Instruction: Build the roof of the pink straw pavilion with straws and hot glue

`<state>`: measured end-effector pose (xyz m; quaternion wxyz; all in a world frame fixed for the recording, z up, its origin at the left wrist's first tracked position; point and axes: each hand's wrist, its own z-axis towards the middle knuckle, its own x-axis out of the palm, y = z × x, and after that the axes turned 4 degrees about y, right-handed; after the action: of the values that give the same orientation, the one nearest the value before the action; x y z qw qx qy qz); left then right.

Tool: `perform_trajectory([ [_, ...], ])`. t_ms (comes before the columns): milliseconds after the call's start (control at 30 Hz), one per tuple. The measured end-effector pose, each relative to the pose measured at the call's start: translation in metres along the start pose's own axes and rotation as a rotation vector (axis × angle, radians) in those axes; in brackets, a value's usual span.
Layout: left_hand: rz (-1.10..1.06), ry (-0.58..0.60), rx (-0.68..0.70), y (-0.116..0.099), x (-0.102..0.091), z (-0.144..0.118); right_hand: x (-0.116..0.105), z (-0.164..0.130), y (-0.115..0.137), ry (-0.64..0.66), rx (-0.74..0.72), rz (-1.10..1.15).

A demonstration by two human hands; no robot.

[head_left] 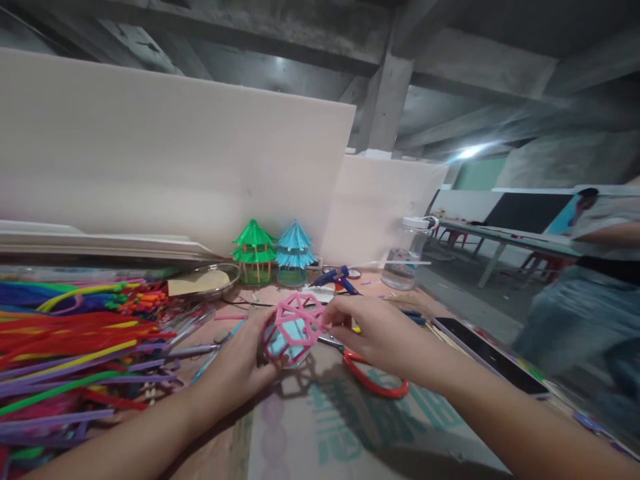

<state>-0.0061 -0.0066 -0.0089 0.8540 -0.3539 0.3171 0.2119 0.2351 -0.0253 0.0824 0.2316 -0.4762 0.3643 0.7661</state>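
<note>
A small pink pipe-cleaner frame [300, 313] with a pale blue base is tilted above the cardboard. My left hand [255, 360] grips its lower left side, thumb in front and fingers behind. At its right edge my right hand [360, 327] has thumb and forefinger pinched together, touching or very near the pink bars. Whether a small piece sits in that pinch is hidden. Red-handled scissors [375, 387] lie under my right hand, blades partly covered. Behind stand two model pavilions, a green one [253, 253] and a blue one [295, 255].
Many coloured pipe cleaners [65, 353] are heaped at left beside a metal dish [220, 277]. A blue glue gun [337, 279] and a water bottle [403, 257] stand farther back. A phone [490, 357] lies at right. Another person [595, 267] is beyond the table.
</note>
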Motion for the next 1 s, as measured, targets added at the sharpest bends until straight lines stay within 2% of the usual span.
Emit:
perform_trajectory([
  [467, -0.058, 0.009, 0.004, 0.003, 0.003, -0.001, 0.006, 0.003, 0.004, -0.014, -0.083, 0.008],
  [533, -0.044, -0.002, 0.01, 0.002, 0.002, -0.002, 0.006, 0.003, 0.003, -0.047, -0.109, 0.008],
  [667, 0.017, -0.003, 0.046, -0.002, -0.001, -0.002, 0.007, 0.005, -0.006, -0.203, -0.132, 0.048],
  [733, 0.033, 0.004, 0.075, -0.003, -0.002, -0.002, 0.01, 0.006, -0.01, -0.231, -0.153, 0.088],
  [1000, 0.119, 0.036, 0.122, 0.002, -0.002, -0.004, 0.018, 0.004, -0.007, -0.082, -0.057, 0.201],
])
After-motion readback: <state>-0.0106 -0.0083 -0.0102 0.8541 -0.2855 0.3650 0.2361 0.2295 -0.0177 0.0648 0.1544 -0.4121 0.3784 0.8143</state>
